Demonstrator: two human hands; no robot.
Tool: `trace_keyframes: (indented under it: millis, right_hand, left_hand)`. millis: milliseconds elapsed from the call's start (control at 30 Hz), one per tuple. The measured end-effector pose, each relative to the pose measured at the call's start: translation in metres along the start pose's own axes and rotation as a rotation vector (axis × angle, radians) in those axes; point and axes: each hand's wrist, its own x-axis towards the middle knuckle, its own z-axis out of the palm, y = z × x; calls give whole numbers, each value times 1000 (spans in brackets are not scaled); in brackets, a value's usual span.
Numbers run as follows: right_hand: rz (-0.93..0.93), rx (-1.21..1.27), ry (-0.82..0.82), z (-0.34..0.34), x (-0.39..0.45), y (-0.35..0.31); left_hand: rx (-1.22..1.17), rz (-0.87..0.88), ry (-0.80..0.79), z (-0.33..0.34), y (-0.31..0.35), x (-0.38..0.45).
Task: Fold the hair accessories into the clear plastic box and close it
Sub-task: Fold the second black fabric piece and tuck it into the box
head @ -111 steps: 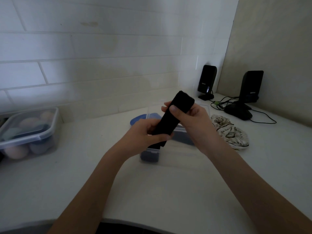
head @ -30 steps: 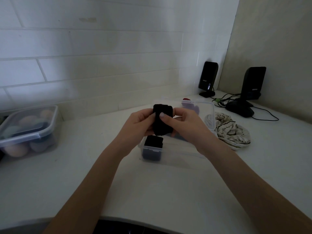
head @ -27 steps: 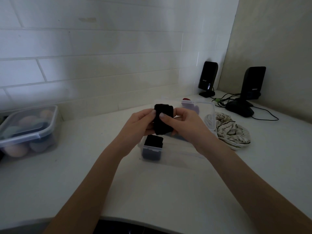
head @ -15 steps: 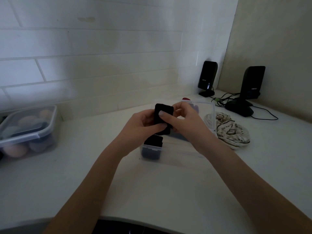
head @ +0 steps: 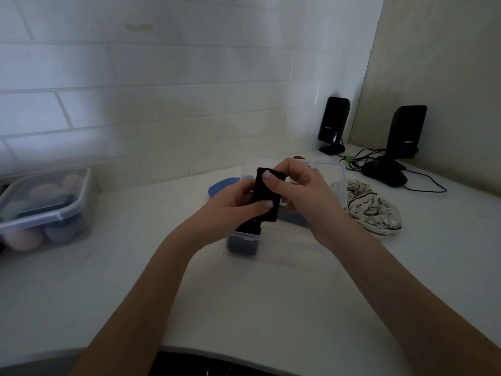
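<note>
A few seconds ago the black hair band (head: 267,198) was a long strip stretched between the hands; now it is doubled into a short, thick pad held just above the clear plastic box (head: 284,240) on the table (head: 244,294); the left hand (head: 230,204) has its fingers closed across the lower edge, the right hand (head: 301,191) pinches the top with thumb and forefinger. Folding looks finished to me, so it should go in beside the dark piece (head: 244,240) already at the box's near end; the cream braided accessory (head: 371,207) waits outside, and the blue lid (head: 225,184) lies behind.

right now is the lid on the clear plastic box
No, the clear plastic box stands open on the counter, and both hands hold the folded black band above it.
</note>
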Motion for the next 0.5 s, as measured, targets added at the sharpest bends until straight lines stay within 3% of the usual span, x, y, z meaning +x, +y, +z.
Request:
trace_keyframes:
  millis: [100, 200, 500]
  right_hand:
    - [74, 89, -9, 3, -1, -3]
    - [143, 0, -32, 5, -2, -3]
    - [65, 12, 1, 1, 0, 2]
  left_hand:
    - [7, 19, 1, 1, -2, 0]
    - [7, 36, 2, 1, -4, 1]
    - [76, 13, 23, 2, -6, 1]
